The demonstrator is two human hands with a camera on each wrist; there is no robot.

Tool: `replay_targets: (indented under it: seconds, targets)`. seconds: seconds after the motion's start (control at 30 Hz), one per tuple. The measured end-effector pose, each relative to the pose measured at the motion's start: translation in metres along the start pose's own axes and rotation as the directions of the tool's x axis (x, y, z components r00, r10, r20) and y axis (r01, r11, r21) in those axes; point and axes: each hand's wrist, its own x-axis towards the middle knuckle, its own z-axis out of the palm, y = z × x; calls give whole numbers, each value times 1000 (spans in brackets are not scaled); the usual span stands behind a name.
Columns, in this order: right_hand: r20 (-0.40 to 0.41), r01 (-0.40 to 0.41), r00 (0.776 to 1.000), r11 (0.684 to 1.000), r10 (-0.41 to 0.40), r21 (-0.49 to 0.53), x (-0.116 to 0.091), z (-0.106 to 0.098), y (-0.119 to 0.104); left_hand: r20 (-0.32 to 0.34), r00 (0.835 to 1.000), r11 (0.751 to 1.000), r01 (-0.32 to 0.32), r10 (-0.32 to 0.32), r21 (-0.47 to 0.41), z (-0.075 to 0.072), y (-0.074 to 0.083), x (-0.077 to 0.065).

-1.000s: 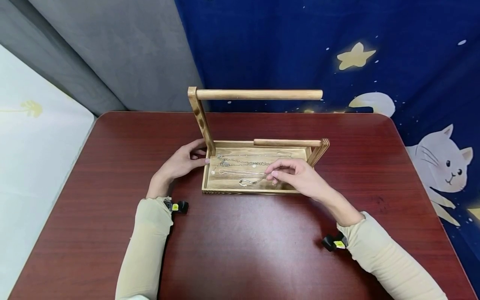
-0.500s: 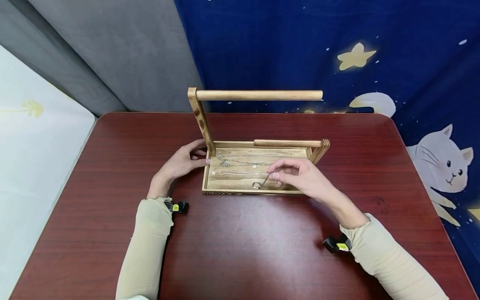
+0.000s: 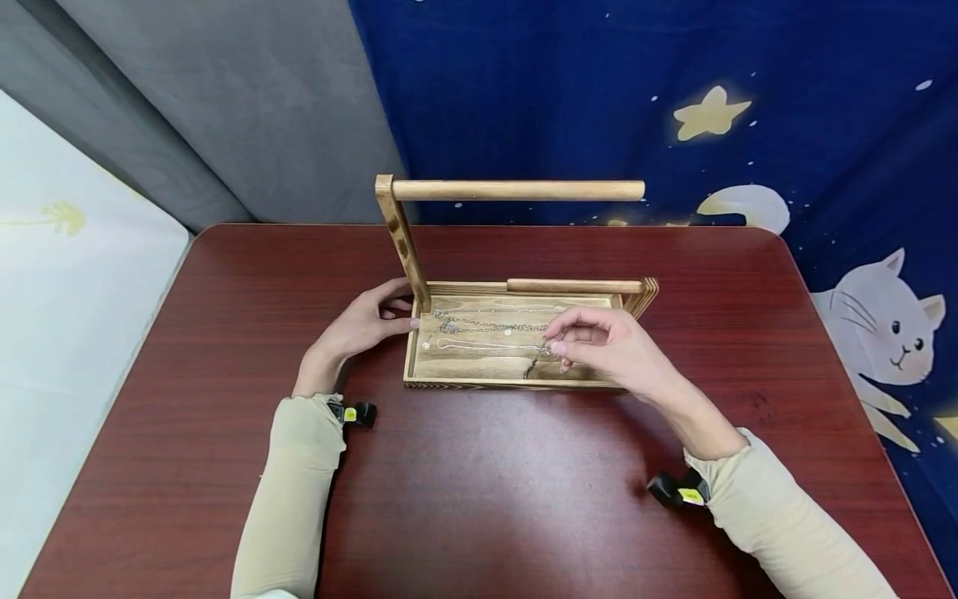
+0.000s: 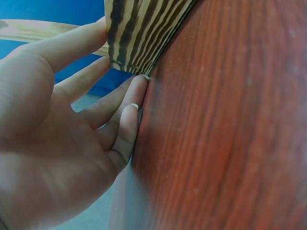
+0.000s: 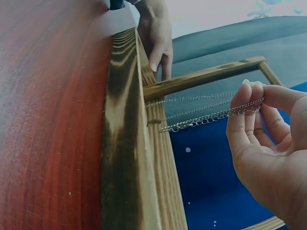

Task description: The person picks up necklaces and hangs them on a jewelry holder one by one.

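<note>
In the head view my left hand [image 3: 362,320] holds the left end of a wooden jewellery tray [image 3: 516,383]. Its thumb rests on the rim; the left wrist view has the other fingers close to the tray's striped end [image 4: 139,33] and the tabletop. Over the tray's right half, my right hand [image 3: 609,345] pinches a silver chain [image 5: 206,119] between thumb and fingertips. The chain's lower part hangs toward the tray floor, with a small clasp showing in the right wrist view. Several thin necklaces [image 3: 479,346] lie lengthwise in the tray, their right ends partly hidden by my hand.
A tall wooden bar [image 3: 516,190] on an upright [image 3: 402,241] rises at the tray's left. A lower bar [image 3: 572,285] reaches in from the right. The reddish-brown table [image 3: 479,491] surrounds the tray, and a blue curtain [image 3: 524,91] hangs behind.
My right hand has shifted slightly right and up with the chain. Its looped end, earlier along the tray's front, now hangs close below my fingers. The left hand stays put.
</note>
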Motion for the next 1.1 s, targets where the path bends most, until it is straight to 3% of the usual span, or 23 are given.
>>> replay_targets:
  seconds: [0.2, 1.1]
  targets:
    - [-20, 12, 1000, 998, -11, 60, -5, -3, -8, 1, 1000, 1000, 3, -3, 3, 0, 1, 0]
    - [-129, 133, 984, 990, -126, 47, -22, -24, -27, 3, 1000, 1000, -1, 1, 3, 0, 3, 0]
